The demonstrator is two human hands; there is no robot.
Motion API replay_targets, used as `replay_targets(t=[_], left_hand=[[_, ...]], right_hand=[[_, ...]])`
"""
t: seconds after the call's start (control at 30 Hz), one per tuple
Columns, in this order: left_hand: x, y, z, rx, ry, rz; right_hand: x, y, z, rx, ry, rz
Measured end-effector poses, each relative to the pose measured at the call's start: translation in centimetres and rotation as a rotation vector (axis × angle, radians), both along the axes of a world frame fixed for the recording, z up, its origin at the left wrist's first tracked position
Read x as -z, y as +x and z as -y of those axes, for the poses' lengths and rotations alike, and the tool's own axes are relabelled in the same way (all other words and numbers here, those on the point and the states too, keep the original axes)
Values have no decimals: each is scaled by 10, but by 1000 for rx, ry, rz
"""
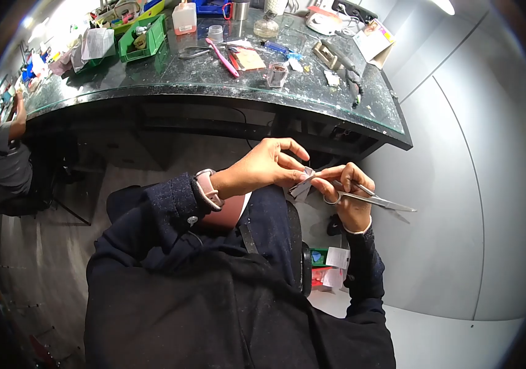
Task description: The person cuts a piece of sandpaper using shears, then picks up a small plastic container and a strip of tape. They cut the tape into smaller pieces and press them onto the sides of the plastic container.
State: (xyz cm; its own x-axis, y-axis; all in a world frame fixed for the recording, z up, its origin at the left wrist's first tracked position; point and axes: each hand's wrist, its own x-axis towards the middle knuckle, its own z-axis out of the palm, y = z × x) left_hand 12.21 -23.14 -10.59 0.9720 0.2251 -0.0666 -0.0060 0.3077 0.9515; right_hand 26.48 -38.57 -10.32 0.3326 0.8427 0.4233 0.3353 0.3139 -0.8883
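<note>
Over my lap, my left hand (260, 165) pinches a small folded grey-white piece (301, 189), perhaps paper or thin sheet, between thumb and fingertips. The fingertips of my right hand (355, 210) meet the same piece from the other side. Scissors (393, 204) sit in my right hand, their handle loops among the fingers and their blades pointing away to the right, apart from the piece. Fingers cover part of the folded piece, so its full shape is hidden.
Ahead stands a dark workbench (170, 92) with a glass top. On it lie a pink toothbrush (221, 58), a green bin (143, 40), a small clear cup (277, 75) and a handheld tool (354, 80). Another person (6, 154) sits at far left. A grey wall (453, 166) rises at right.
</note>
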Motion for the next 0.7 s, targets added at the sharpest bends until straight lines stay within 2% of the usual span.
replay_targets(t=[0.17,0.27,0.4,0.43,0.57,0.67,0.7], left_hand=[[7,3,1,14,-39,21],[-10,-1,4,-25,20,-13],[1,1,-2,-27,136,67],[1,2,-3,-59,169,51],[9,13,-11,-217,129,53],[12,32,-33,-329,261,268],[5,39,-43,-448,187,359]], right_hand=[[-2,3,-4,12,-31,10],[0,4,-8,24,-35,8],[12,12,-18,-2,-38,1],[11,14,-20,-25,-69,50],[11,24,-37,-69,-22,-103],[-1,35,-51,-36,77,-130],[-11,38,-55,1,117,-103]])
